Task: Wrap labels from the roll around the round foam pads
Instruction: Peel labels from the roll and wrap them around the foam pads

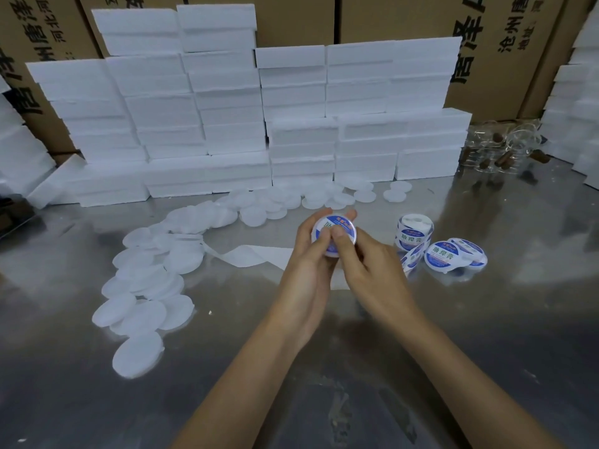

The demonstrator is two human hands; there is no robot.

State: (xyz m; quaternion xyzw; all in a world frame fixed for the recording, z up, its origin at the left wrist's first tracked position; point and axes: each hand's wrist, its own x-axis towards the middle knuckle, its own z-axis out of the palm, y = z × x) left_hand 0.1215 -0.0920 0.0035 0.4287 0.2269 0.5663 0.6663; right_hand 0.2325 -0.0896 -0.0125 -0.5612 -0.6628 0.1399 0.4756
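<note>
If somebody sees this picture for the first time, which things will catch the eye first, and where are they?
At the centre, the left hand and right hand together hold a round pad with a blue and white label above the shiny metal table. Behind stands a wall of white foam blocks. Bare white round pads trail across the table's left side.

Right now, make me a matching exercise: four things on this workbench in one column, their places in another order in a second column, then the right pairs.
Things:
1. labelled pad
2. plain foam pads
3. label roll
4. foam blocks

Places:
A. stacked along the back of the steel table
B. held up between the left hand and right hand, thumbs on its printed face
C. standing on the table to the right of the hands
D. spread loose on the table to the left of the hands

Pairs: 1-B, 2-D, 3-C, 4-A
</note>
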